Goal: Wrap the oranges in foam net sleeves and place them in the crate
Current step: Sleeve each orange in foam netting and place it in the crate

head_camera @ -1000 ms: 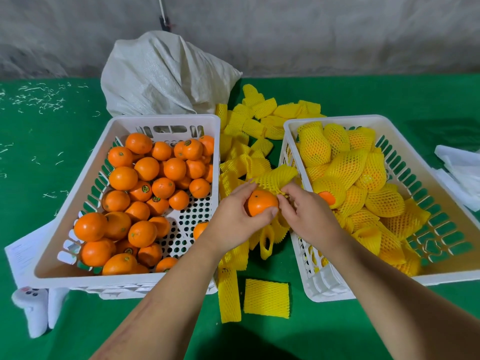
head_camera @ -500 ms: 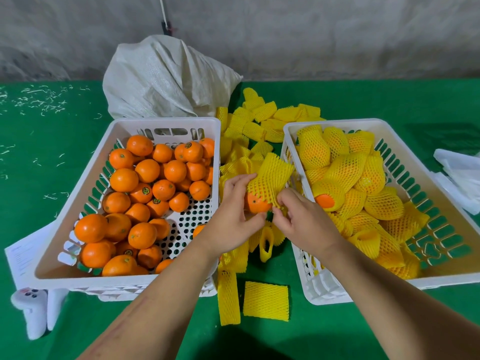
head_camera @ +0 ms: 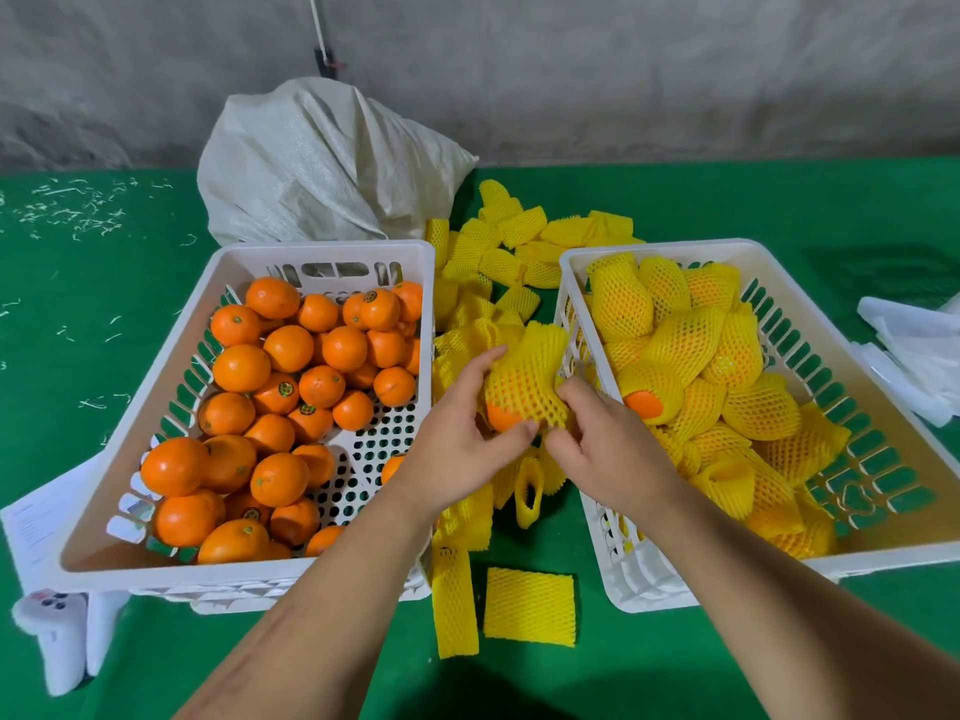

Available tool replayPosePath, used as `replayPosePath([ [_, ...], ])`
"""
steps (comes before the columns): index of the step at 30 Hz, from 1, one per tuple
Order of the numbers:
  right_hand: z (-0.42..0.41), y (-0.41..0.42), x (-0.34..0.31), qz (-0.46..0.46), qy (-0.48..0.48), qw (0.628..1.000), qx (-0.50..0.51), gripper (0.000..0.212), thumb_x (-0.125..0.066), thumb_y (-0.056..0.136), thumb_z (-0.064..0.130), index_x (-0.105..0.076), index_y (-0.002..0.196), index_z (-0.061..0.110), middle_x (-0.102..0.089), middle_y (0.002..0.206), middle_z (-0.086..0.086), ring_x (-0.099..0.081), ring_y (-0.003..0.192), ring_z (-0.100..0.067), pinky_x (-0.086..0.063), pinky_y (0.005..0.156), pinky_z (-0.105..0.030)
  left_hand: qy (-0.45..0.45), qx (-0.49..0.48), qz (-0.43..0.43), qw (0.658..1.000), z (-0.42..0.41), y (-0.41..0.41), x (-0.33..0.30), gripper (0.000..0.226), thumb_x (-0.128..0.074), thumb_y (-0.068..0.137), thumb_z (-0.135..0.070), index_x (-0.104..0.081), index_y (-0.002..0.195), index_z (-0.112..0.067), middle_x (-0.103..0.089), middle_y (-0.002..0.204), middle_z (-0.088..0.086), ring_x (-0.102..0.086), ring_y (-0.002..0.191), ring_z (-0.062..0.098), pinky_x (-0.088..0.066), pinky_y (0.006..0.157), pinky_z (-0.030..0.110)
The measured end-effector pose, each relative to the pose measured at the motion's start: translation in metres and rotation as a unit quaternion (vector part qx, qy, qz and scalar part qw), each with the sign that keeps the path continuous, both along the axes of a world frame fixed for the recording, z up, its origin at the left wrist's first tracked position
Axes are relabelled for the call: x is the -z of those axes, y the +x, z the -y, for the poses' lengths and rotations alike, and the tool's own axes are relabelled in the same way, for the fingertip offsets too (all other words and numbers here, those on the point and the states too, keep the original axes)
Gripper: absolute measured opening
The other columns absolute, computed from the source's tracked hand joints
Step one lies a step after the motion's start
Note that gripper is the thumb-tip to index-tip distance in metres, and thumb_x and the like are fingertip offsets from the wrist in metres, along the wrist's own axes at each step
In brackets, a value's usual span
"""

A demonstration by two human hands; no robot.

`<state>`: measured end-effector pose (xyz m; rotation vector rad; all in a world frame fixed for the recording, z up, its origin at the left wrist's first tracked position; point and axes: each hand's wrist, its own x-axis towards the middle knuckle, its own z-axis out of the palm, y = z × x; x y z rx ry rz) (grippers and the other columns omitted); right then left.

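sliding on: a yellow foam net sleeve (head_camera: 527, 379) sits stretched over most of an orange (head_camera: 503, 417) at the centre of the frame, between the two crates; only the lower-left bit of the fruit shows bare.
left hand: the left hand (head_camera: 462, 449) cups the orange from the left and below, fingers curled round it, thumb near the sleeve's lower edge.
right hand: the right hand (head_camera: 602, 444) pinches the sleeve's right side, fingertips bent into the mesh.
risk, half cover: the bare patch looks likely to remain if the pull stops here, and the orange would go in unprotected on that side.
risk, tearing: the mesh is visibly stretched wide over the fruit; a hard tug from the pinching fingers could split it, i judge.
risk, slipping: the fruit is round and smooth, so squeezing while pulling could pop it out of the sleeve onto the loose sleeves (head_camera: 483, 283) below it.
risk, wrong crate: the left crate (head_camera: 130, 407) of bare oranges (head_camera: 291, 387) is just beside the hands; the goal is the right crate (head_camera: 883, 459) with wrapped oranges (head_camera: 691, 350).
risk, rim: the right hand hangs near that crate's near-left wall, so a quick swing could knock the rim.
also there: a white sack (head_camera: 322, 163) at upper centre and a flat sleeve (head_camera: 530, 605) at lower centre.
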<state>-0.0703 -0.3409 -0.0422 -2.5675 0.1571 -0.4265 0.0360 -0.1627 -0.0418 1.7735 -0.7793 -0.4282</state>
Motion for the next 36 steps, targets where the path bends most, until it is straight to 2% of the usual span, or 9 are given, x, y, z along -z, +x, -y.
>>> replayPosePath([
  [4, 0.003, 0.004, 0.000, 0.014, 0.003, 1.000, 0.024, 0.029, -0.040, 0.088, 0.034, -0.051, 0.106, 0.014, -0.046, 0.086, 0.006, -0.040, 0.065, -0.014, -0.021, 0.052, -0.026, 0.065, 0.007, 0.135, 0.989, 0.004, -0.002, 0.007, 0.072, -0.080, 0.089, -0.049, -0.046, 0.152, -0.038, -0.058, 0.136, -0.011, -0.053, 0.122, -0.002, -0.048, 0.101, 0.026],
  [7, 0.002, 0.002, -0.003, 0.036, 0.020, 0.999, 0.018, 0.028, -0.041, 0.088, 0.032, -0.052, 0.104, 0.012, -0.047, 0.083, 0.002, -0.040, 0.063, -0.018, -0.029, 0.049, -0.032, 0.025, -0.063, 0.075, 0.995, 0.010, -0.006, 0.005, 0.062, -0.075, 0.090, -0.052, -0.054, 0.144, -0.031, -0.069, 0.117, -0.012, -0.065, 0.097, 0.005, -0.053, 0.079, 0.025],
  [10, -0.002, -0.003, -0.003, 0.065, -0.003, 0.998, -0.010, 0.016, -0.044, 0.090, 0.030, -0.048, 0.095, 0.015, -0.042, 0.079, 0.003, -0.039, 0.063, -0.022, -0.032, 0.050, -0.035, -0.037, -0.136, 0.000, 0.990, 0.014, -0.007, 0.001, 0.046, -0.065, 0.092, -0.048, -0.057, 0.133, -0.030, -0.071, 0.090, -0.002, -0.065, 0.072, 0.023, -0.054, 0.065, 0.048],
  [14, 0.000, -0.001, -0.002, 0.015, 0.006, 1.000, 0.009, 0.021, -0.047, 0.089, 0.040, -0.035, 0.094, 0.024, -0.039, 0.072, 0.004, -0.041, 0.055, -0.020, -0.026, 0.047, -0.034, 0.037, -0.087, 0.024, 0.995, 0.013, -0.011, 0.001, 0.060, -0.043, 0.091, -0.064, -0.041, 0.143, -0.036, -0.069, 0.081, 0.005, -0.064, 0.066, 0.019, -0.053, 0.067, 0.056],
  [18, 0.003, 0.000, 0.000, 0.023, 0.039, 0.999, 0.026, 0.018, -0.045, 0.089, 0.037, -0.032, 0.098, 0.028, -0.041, 0.069, 0.007, -0.043, 0.051, -0.010, -0.023, 0.043, -0.026, 0.105, 0.003, 0.045, 0.993, 0.008, -0.009, 0.003, 0.079, -0.050, 0.089, -0.080, -0.019, 0.155, -0.048, -0.072, 0.098, 0.001, -0.071, 0.079, 0.020, -0.058, 0.074, 0.053],
  [23, 0.001, -0.002, 0.004, 0.042, -0.016, 0.999, 0.017, 0.012, -0.039, 0.088, 0.030, -0.035, 0.100, 0.030, -0.038, 0.064, 0.005, -0.036, 0.044, -0.016, -0.019, 0.040, -0.023, 0.021, -0.066, 0.017, 0.997, 0.016, -0.009, 0.005, 0.068, -0.060, 0.095, -0.058, -0.030, 0.154, -0.040, -0.072, 0.104, 0.006, -0.071, 0.085, 0.028, -0.058, 0.076, 0.059],
  [26, 0.002, 0.000, 0.007, 0.020, 0.026, 0.999, 0.014, 0.025, -0.043, 0.088, 0.039, -0.033, 0.110, 0.035, -0.045, 0.071, 0.009, -0.045, 0.048, -0.014, -0.024, 0.040, -0.025, 0.010, -0.096, 0.034, 0.995, 0.016, -0.006, 0.010, 0.070, -0.067, 0.093, -0.047, -0.030, 0.152, -0.042, -0.066, 0.083, 0.002, -0.063, 0.065, 0.021, -0.052, 0.057, 0.054],
  [31, 0.004, 0.001, -0.001, -0.038, 0.121, 0.992, 0.007, 0.081, -0.053, 0.080, 0.055, -0.010, 0.148, 0.044, -0.061, 0.108, 0.002, -0.061, 0.065, -0.010, -0.048, 0.051, -0.043, -0.011, -0.068, 0.071, 0.995, 0.014, -0.006, 0.011, 0.079, -0.086, 0.086, -0.035, -0.037, 0.147, -0.043, -0.052, 0.131, -0.025, -0.058, 0.120, 0.002, -0.057, 0.091, 0.032],
  [36, 0.005, -0.001, -0.013, -0.085, 0.175, 0.981, 0.008, 0.105, -0.036, 0.070, 0.099, 0.015, 0.152, 0.058, -0.035, 0.160, 0.001, -0.061, 0.121, -0.027, -0.056, 0.086, -0.042, 0.005, -0.062, 0.057, 0.996, 0.016, -0.005, 0.013, 0.104, -0.087, 0.085, -0.023, -0.018, 0.159, -0.048, -0.045, 0.155, -0.002, -0.054, 0.137, 0.021, -0.056, 0.102, 0.049],
])
